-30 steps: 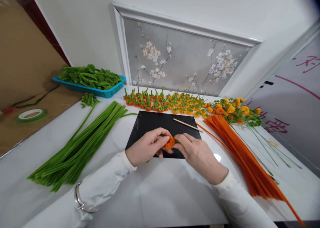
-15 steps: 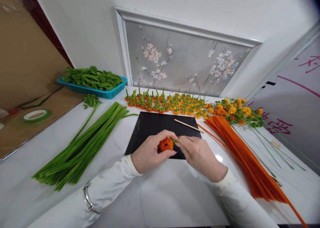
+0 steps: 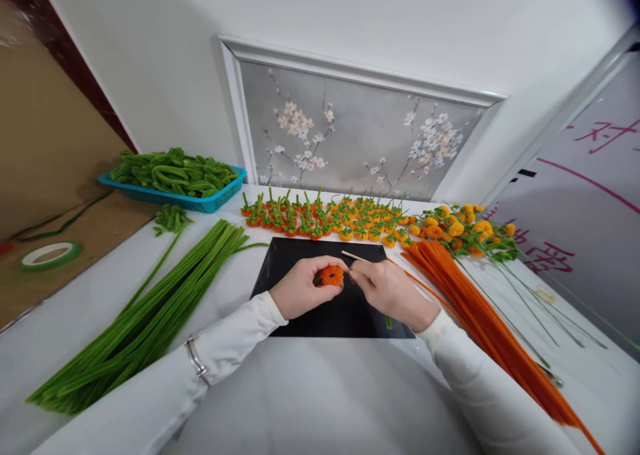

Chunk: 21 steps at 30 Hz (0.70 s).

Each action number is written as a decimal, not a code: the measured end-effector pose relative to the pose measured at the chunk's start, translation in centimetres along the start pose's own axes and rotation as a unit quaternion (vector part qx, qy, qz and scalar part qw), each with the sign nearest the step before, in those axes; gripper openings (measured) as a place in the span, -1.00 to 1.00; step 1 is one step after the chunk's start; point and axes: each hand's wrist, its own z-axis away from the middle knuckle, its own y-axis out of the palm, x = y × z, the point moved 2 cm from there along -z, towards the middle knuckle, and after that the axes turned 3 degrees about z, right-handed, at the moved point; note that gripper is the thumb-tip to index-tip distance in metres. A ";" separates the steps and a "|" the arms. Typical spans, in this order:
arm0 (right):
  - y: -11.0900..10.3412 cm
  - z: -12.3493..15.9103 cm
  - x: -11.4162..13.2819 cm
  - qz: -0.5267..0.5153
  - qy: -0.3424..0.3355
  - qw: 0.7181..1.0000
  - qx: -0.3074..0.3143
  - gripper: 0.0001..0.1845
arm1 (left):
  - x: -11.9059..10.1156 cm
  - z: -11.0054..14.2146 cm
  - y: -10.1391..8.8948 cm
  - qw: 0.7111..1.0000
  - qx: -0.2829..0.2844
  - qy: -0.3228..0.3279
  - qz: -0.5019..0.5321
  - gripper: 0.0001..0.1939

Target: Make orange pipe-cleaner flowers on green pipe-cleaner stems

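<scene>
My left hand [image 3: 300, 288] pinches a small orange pipe-cleaner pumpkin [image 3: 331, 276] above a black mat [image 3: 300, 308]. My right hand [image 3: 387, 288] meets it from the right, fingers pinched at the pumpkin's side. A short green stem end [image 3: 389, 322] sticks out below the right hand, so it seems to grip a green pipe cleaner. A thin wooden stick [image 3: 356, 256] lies on the mat just behind the hands.
A sheaf of green pipe cleaners [image 3: 150, 315] lies to the left, orange pipe cleaners [image 3: 480, 308] to the right. Rows of finished small pumpkins [image 3: 325, 220] line the back, with yellow flowers on stems [image 3: 465, 232]. A blue basket of green pieces [image 3: 175, 178] and a tape roll [image 3: 47, 255] sit far left.
The view has shifted, so the hands sit further back over the mat. The pumpkin has turned in my left hand; the green stem now hangs below my right hand.
</scene>
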 end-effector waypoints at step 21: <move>3.0 -2.1 -3.6 -0.209 0.052 0.973 -0.084 -0.91 | 2.1 -6.9 0.6 0.998 -0.004 -0.001 -0.063 -0.75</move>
